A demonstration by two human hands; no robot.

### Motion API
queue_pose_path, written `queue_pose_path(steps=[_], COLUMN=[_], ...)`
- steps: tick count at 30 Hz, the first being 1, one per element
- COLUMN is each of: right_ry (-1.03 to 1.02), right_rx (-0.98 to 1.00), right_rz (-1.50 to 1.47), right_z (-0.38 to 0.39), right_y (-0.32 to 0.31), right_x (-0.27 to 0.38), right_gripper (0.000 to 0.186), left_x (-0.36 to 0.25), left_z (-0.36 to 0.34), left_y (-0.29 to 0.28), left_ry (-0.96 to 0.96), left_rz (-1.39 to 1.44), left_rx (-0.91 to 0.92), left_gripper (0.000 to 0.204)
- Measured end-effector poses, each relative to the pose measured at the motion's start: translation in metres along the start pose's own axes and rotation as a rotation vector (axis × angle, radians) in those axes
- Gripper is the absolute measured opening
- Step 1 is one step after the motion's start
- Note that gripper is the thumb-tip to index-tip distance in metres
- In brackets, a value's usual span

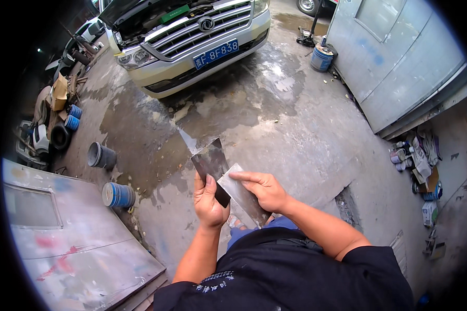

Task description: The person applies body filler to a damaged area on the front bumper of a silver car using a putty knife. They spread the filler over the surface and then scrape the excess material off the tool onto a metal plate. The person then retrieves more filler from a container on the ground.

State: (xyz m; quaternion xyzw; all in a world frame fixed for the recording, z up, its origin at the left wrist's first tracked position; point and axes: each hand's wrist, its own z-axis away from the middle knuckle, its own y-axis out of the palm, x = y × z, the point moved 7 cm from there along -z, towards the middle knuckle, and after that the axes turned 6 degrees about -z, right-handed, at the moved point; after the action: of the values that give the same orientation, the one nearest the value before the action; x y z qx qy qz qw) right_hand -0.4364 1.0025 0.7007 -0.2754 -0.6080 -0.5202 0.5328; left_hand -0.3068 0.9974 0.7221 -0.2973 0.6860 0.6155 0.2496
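At far left, a black tyre (60,136) and an opened cardboard box (60,93) lie among piled parts; below them stands a pale, paint-stained metal panel (88,238) with a window-like inset. Next, on the floor (306,145), a grey bucket (105,156) and a blue-banded bucket (119,195). Floor: grey concrete, with dark damp patches spreading toward a white van (197,37), bonnet raised. Mid-frame, above the floor: left hand (211,207) grasping a dark flat plate (211,160), thumb across its near face; right hand (264,192) grasping a paler metal plate (241,194), fingers laid over its upper end. Farther right: a blue-and-white bucket (322,58) beside a large grey metal door (394,67), then cans (398,155) and crumpled cloth (424,154) near the wall. Left fingers mostly hidden behind the dark plate; right thumb not made out. Plates overlap in view; contact cannot be told. Pale wedge at the dark plate's far end: plate or floor glare, unclear. Van roof cut off; far-left pile dim, rim black.
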Motion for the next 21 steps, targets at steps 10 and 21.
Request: queue_pose_path(steps=[10, 21], right_ry=[-0.039, 0.002], right_rx=[0.039, 0.048], right_rz=[0.085, -0.060], right_z=[-0.006, -0.006], right_y=[-0.002, 0.010], right_x=[0.010, 0.016], right_gripper=[0.033, 0.034], left_x=[0.006, 0.001], left_z=[-0.001, -0.008], left_y=[-0.005, 0.006], left_ry=[-0.053, -0.060], left_rz=[0.010, 0.059], left_rx=[0.053, 0.140], left_gripper=[0.037, 0.039])
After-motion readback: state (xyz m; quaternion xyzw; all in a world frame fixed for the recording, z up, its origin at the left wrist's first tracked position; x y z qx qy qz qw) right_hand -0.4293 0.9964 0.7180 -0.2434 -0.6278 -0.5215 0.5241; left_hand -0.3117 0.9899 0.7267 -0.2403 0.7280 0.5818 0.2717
